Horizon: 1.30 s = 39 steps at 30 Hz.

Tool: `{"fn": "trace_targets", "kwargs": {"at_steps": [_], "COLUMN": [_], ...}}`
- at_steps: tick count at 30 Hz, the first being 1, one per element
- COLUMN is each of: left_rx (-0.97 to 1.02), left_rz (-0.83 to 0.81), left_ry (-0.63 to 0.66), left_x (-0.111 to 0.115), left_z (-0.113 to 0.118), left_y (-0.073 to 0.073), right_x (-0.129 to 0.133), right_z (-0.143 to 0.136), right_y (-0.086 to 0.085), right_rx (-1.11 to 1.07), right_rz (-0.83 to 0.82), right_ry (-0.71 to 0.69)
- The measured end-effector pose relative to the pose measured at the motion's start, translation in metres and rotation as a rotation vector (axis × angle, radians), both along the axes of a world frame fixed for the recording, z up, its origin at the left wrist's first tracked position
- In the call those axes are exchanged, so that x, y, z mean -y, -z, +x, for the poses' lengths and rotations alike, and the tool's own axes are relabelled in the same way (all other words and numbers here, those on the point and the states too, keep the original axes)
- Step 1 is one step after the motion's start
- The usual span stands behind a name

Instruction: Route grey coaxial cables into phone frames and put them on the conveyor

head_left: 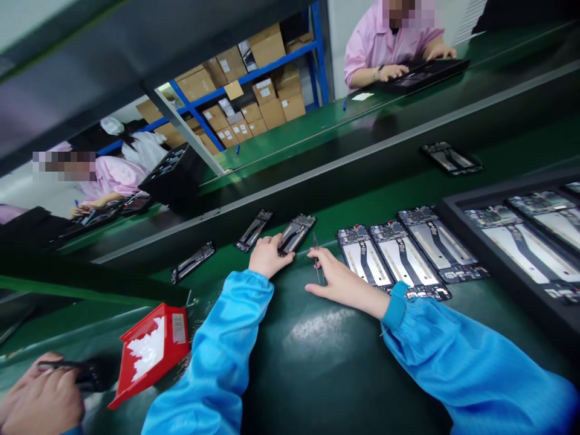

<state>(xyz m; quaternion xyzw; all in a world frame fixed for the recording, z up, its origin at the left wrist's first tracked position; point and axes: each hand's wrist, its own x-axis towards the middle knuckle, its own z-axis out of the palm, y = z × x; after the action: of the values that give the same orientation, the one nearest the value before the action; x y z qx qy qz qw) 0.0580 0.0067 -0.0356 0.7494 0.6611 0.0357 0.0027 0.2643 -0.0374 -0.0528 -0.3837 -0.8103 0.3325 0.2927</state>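
My left hand (267,257) grips the near end of an opened smartphone (296,232), its circuit board and inner frame showing. My right hand (338,278), thumb held apart, has a thin pair of tweezers (316,257) in its fingers, a little right of that phone. Left of my left hand lie two more opened phones, a nearer one (254,231) and a farther one (194,261). Beside my right wrist, a row of opened phones (405,257) lies on the green bench; my forearm hides part of their lower ends.
At right stands a black tray (471,232) holding several opened phones. Another phone (452,158) lies behind it. A red bin (174,347) with white pieces stands left of my arm. A co-worker's hands (49,393) hold a dark object at lower left. Other people sit across the divider.
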Motion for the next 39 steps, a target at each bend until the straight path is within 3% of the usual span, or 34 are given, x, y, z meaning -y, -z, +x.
{"fn": "trace_targets", "kwargs": {"at_steps": [5, 9, 13, 16, 20, 26, 33, 36, 39], "left_rx": [0.106, 0.139, 0.107, 0.068, -0.032, -0.126, -0.098, 0.023, 0.290], "left_rz": [0.016, 0.028, 0.074, 0.020, -0.015, 0.070, 0.105, 0.196, 0.334], "left_ry": [0.256, 0.261, 0.097, 0.048, 0.025, -0.047, 0.018, 0.100, 0.259], "left_x": [0.080, 0.113, 0.112, 0.109, 0.109, 0.113, 0.110, 0.117, 0.140], "left_z": [0.000, -0.016, -0.052, -0.066, -0.059, -0.053, -0.053, -0.041, -0.024], "left_y": [0.003, 0.002, -0.003, -0.003, 0.000, -0.001, 0.003, -0.010, -0.043], "right_x": [0.008, 0.020, 0.034, 0.043, 0.049, 0.049, 0.044, 0.042, 0.040], "right_z": [-0.005, -0.011, -0.018, -0.021, -0.023, -0.021, -0.018, -0.016, -0.016], "right_y": [0.004, 0.003, 0.005, 0.007, 0.006, 0.002, 0.005, 0.008, 0.013], "right_rx": [0.187, 0.361, 0.409, 0.437, 0.495, 0.519, 0.405, 0.307, 0.222], "right_rz": [0.404, 0.544, 0.546, 0.552, 0.532, 0.499, 0.426, 0.380, 0.356], "right_ry": [0.009, -0.190, -0.327, -0.353, -0.351, -0.372, -0.386, -0.363, -0.327]}}
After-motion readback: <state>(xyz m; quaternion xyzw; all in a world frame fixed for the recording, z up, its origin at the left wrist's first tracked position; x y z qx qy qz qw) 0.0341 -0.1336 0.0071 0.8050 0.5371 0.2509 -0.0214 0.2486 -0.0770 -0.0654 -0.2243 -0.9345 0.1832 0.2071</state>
